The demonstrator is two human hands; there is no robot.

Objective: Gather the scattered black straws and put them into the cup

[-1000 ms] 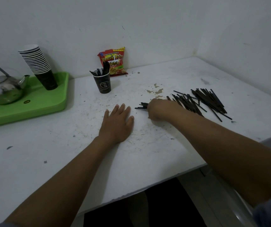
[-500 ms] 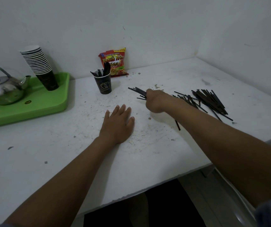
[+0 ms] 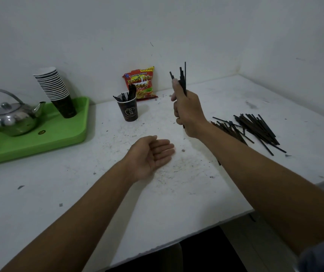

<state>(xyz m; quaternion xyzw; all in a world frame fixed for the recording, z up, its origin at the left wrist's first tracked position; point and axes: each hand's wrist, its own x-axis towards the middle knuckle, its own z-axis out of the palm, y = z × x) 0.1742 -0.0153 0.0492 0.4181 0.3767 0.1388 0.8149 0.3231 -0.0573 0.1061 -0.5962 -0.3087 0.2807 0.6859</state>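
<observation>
Black straws [image 3: 182, 79] stood upright in our right hand [image 3: 186, 114], fist closed around them above the bench [image 3: 176, 193]. Our left hand [image 3: 150, 155] lay open, palm up. The cup [image 3: 128, 110] already held several straws; more lay loose [image 3: 255, 128] on the right.

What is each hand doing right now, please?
Left hand: open, palm up, empty, low over the table.
Right hand: closed on a bunch of straws, held upright.

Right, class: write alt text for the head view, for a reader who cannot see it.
A right hand holds a bundle of straws upright above a white table; the left hand rests palm up. A cup holds straws; more lie scattered.
</observation>
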